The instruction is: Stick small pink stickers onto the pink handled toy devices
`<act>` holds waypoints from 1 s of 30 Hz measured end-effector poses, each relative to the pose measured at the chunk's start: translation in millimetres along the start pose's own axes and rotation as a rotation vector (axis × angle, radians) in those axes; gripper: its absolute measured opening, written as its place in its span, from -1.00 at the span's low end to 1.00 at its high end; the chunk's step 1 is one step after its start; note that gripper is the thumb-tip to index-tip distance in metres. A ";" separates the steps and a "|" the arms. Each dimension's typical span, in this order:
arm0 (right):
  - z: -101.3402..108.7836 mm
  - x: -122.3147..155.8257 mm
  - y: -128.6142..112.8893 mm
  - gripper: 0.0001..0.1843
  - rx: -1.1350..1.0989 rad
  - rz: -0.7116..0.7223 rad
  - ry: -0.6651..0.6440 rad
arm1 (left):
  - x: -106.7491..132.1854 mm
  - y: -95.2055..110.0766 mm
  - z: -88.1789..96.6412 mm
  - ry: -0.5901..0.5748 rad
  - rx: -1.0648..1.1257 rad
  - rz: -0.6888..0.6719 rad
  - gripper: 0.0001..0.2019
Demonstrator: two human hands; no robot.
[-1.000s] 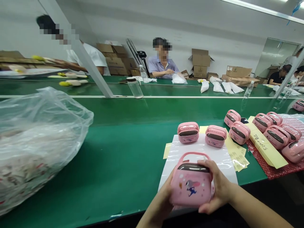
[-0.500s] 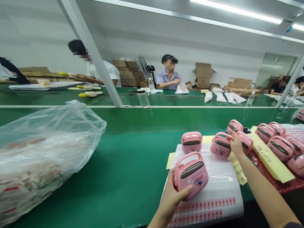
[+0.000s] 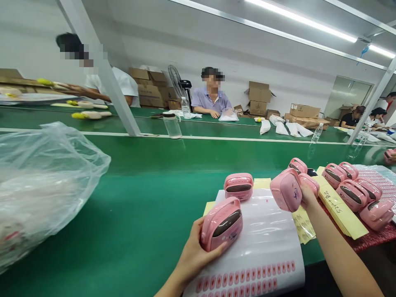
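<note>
My left hand [image 3: 195, 248] is closed around a pink handled case [image 3: 223, 229] with a dark oval panel and a small printed figure, held tilted over the sticker sheet [image 3: 256, 231]. My right hand [image 3: 307, 196] grips a second pink case [image 3: 285, 190] above the sheet's far right side, its side turned toward me. Between and beyond them, another pink case [image 3: 238, 186] stands at the sheet's far edge. Two more pink cases [image 3: 298, 165] sit just behind my right hand, partly hidden. Rows of small pink-red stickers line the sheet's near end.
A large clear plastic bag [image 3: 46, 185] fills the left of the green bench [image 3: 139, 214]. To the right lie yellow card strips [image 3: 340, 206], a red mat [image 3: 368, 243] and several pink cases [image 3: 354, 194]. Co-workers [image 3: 212, 97] sit across the bench, near a clear jug [image 3: 172, 126].
My right hand has raised its pink case and turned it to show its side. My left hand has tilted its case. The whole view has shifted, bringing things leftward.
</note>
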State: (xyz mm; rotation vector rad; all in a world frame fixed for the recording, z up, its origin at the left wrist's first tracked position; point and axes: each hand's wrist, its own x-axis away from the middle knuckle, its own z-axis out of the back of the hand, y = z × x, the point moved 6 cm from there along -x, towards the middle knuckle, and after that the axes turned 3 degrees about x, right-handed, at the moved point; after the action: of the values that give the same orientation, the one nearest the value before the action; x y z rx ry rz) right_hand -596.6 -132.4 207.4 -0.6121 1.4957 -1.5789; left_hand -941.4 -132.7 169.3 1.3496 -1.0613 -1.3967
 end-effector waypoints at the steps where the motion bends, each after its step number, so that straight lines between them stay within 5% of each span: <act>1: 0.5 -1.3 0.6 -0.75 0.014 0.018 0.025 | 0.2 -1.6 4.7 0.007 -0.010 -0.007 -0.41; 9: -17.0 2.2 3.7 -0.56 0.290 0.226 0.142 | 5.8 -10.0 15.4 0.027 -0.051 -0.050 -0.41; 14: -23.6 -0.3 8.1 -0.48 0.418 0.291 0.085 | 1.1 -20.7 21.8 0.022 -0.102 -0.062 -0.41; 18: -28.9 -1.5 -11.3 -0.43 0.495 0.337 -0.032 | -3.9 -21.7 26.0 0.017 -0.060 -0.014 -0.42; 20: -50.2 3.5 -33.4 -0.40 0.530 0.412 -0.136 | -4.2 -21.9 26.7 0.038 -0.035 -0.006 -0.43; 24: -132.9 14.2 -64.2 -0.37 0.752 0.490 -0.436 | -0.2 -27.1 22.3 0.045 -0.033 -0.034 -0.42; 27: -177.7 6.0 -62.6 -0.39 0.817 0.382 -0.465 | 4.1 -24.9 23.3 0.078 -0.041 -0.079 -0.44; 30: -187.7 -7.9 -51.0 -0.43 0.833 0.232 -0.395 | 4.5 -21.0 24.7 0.034 -0.084 -0.031 -0.45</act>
State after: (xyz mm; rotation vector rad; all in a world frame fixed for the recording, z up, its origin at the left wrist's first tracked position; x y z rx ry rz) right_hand -759.1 -27.2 227.6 -0.2262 0.5085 -1.6001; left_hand -966.8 -132.3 148.8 1.3293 -0.9533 -1.4208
